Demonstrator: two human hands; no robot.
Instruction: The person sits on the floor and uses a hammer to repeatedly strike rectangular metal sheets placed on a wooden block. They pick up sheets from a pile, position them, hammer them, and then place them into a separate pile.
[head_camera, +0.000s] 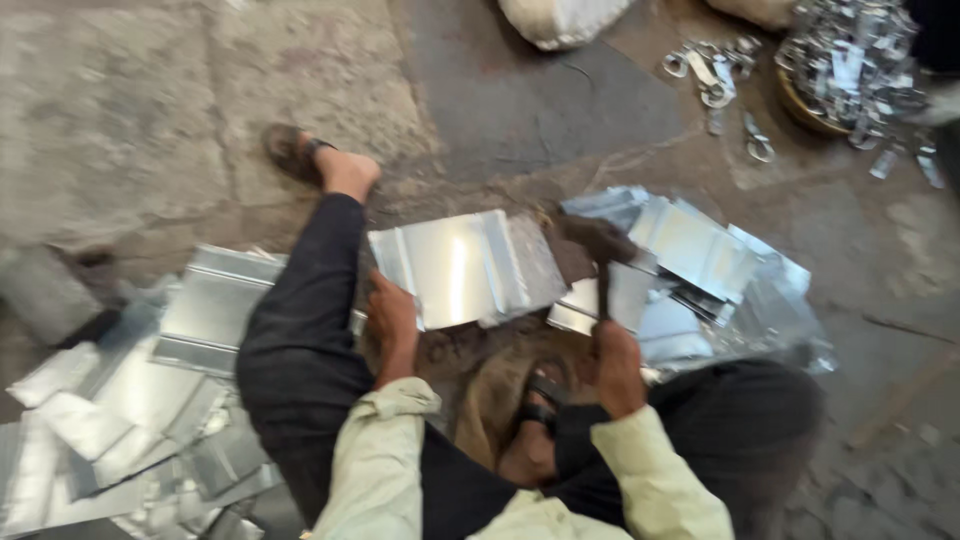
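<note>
The person sits on the ground with one leg stretched out past the work and the other foot tucked in, so that the metal sheet (462, 266) lies flat between the knees, within reach of both hands. The left hand (392, 322) rests on the near edge of that sheet, fingers curled over and pressing on it, a hold that looks meant to pin the sheet against shifting. The right hand (615, 368) is closed tight round the handle of a hammer (598, 243), whose dark head stands raised just beside the sheet's right edge (blurred, so its exact height above the metal cannot be told). To the right of the hammer lies a loose stack of bright cut sheets (700, 255), overlapping at odd angles; to the left of the outstretched leg lies a second heap of folded sheets (140, 400), apparently kept apart from the first. At the top right a round basket (800, 105) is heaped above its rim with small shiny metal pieces, and a few like pieces (715, 75) lie scattered on the floor just beside it
</note>
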